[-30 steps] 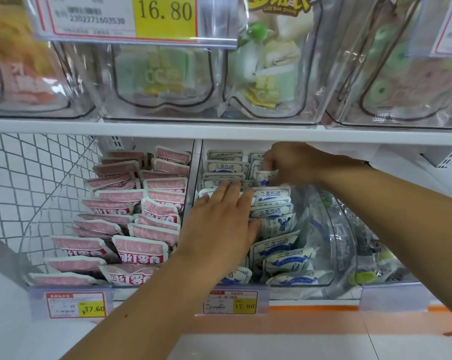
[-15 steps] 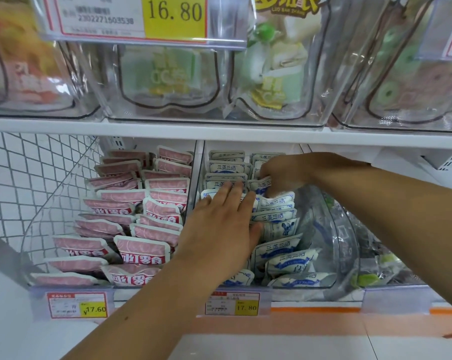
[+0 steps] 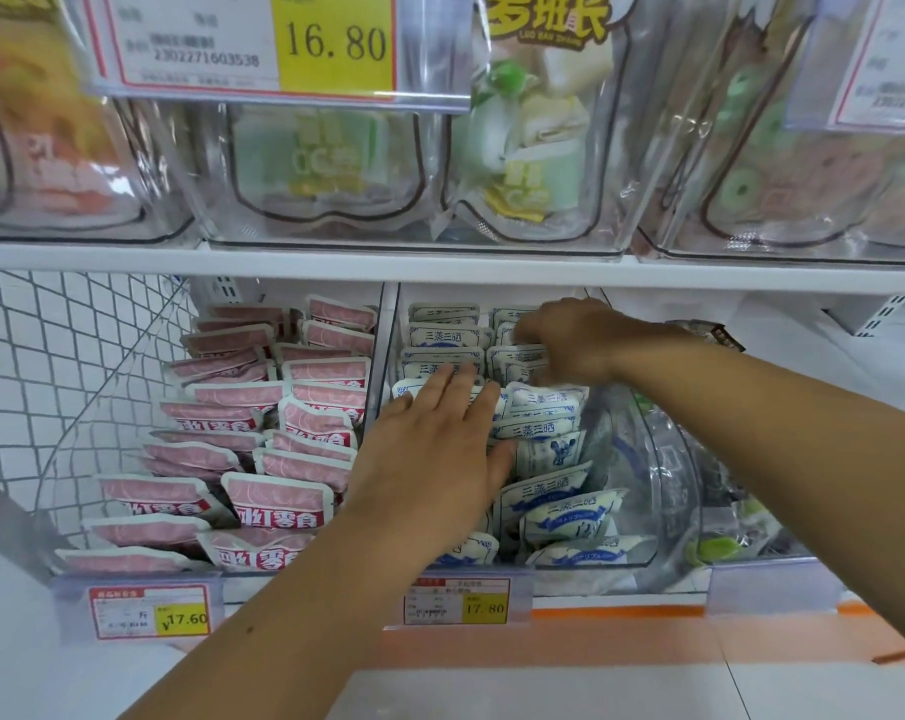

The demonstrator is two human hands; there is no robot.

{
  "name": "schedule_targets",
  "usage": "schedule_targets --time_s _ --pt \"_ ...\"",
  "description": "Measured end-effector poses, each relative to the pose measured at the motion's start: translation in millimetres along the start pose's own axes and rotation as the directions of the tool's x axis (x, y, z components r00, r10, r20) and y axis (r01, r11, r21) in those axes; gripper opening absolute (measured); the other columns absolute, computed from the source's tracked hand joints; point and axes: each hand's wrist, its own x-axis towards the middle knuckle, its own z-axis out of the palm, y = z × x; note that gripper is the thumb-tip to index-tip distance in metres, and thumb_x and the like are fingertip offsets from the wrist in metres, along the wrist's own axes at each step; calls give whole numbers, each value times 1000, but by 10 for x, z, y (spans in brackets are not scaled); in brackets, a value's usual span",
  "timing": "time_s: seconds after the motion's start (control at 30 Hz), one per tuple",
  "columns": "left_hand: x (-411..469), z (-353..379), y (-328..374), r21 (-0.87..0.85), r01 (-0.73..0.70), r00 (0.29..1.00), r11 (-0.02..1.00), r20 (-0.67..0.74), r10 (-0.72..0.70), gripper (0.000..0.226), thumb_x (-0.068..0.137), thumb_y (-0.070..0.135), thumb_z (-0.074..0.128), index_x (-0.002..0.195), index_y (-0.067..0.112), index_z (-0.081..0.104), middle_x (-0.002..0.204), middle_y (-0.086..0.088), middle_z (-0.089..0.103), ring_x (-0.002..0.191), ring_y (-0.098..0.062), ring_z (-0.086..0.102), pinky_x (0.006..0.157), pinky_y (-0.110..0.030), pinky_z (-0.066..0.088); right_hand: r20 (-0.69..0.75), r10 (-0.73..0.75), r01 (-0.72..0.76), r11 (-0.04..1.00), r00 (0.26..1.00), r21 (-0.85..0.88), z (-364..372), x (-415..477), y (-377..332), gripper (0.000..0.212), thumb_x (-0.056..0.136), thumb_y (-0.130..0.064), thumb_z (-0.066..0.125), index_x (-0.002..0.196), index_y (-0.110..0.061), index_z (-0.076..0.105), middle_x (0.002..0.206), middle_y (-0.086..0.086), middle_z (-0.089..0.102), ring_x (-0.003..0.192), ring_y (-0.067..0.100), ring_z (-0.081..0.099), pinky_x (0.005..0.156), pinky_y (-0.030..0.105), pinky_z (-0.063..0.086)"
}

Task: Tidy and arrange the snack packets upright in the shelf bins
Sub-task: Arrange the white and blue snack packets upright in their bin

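Now my left hand [image 3: 434, 459] lies flat, fingers straight, on the blue-and-white packets [image 3: 546, 402] in the middle bin [image 3: 663, 459]. My right hand [image 3: 575, 340], farther back, curls its fingers round a few of them. Those back ones are nearest my right hand.

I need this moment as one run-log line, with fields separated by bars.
left hand: flat on blue-white packets | right hand: grips rear blue-white packets | pink packets: untouched
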Motion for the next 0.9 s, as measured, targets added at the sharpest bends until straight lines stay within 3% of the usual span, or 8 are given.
schedule_targets --time_s 0.07,0.17,0.3,0.37,0.47,0.63,0.73,0.9 --pt "10 -5 -1 -3 0 1000 1000 -7 0 63 102 55 13 156 24 5 165 -1 -1 152 -17 -2 119 -40 16 -51 -43 47 995 998 87 -6 -78 18 36 90 -34 64 125 -25 59 122 5 55 116 26 50 93 32 41" --pt "-3 -26 15 -31 2 1000 1000 -23 -3 63 102 55 17 156 24 8 165 1 3 152 -16 2 118 -38 19 -32 -58 57 998 998 -38 66 -241 -15 29 100 -30 43 120 -29 64 119 2 61 111 28 51 82 32 42" --pt "-54 -153 16 -202 -15 997 979 -71 1 61 102 52 31 155 26 14 164 7 9 149 -12 12 115 -32 23 -297 -66 93 993 953 78 53 -577 -110 20 93 -30 57 108 -28 70 115 4 60 103 26 57 88 38 49" --pt "-101 -216 -23 -255 -24 998 967 -65 8 58 102 48 36 154 27 22 162 8 16 147 -11 17 116 -29 21 -274 -108 119 993 956 22 78 -722 -159 14 88 -37 61 99 -33 70 104 1 63 93 21 59 85 39 50" --pt "-193 -221 -93 -162 -61 998 985 3 63 48 102 44 40 148 30 38 158 9 31 142 -11 31 114 -28 24 -200 -85 87 996 976 3 133 -743 -193 23 86 -44 65 106 -34 70 105 -5 67 98 16 57 89 36 48" --pt "-235 -165 -150 -103 -65 998 993 -10 65 47 100 48 43 146 35 42 158 17 27 143 -9 31 115 -27 21 -135 -30 27 999 990 -24 113 -587 -203 36 79 -55 68 107 -32 62 99 -8 64 91 15 53 80 27 38" --pt "-220 -148 -177 -100 -76 997 992 -19 75 48 99 49 45 145 34 43 157 16 30 141 -9 34 114 -27 22 -118 -49 38 995 992 -94 85 -557 -243 27 80 -55 67 94 -32 61 88 -8 54 91 15 44 79 31 27" --pt "-219 -179 -193 -121 -63 998 991 -25 60 42 100 48 44 138 31 49 147 15 44 132 -10 42 105 -25 30 -139 -39 24 994 989 -111 123 -573 -247 22 84 -49 65 88 -28 59 85 -9 54 88 16 48 86 32 30"
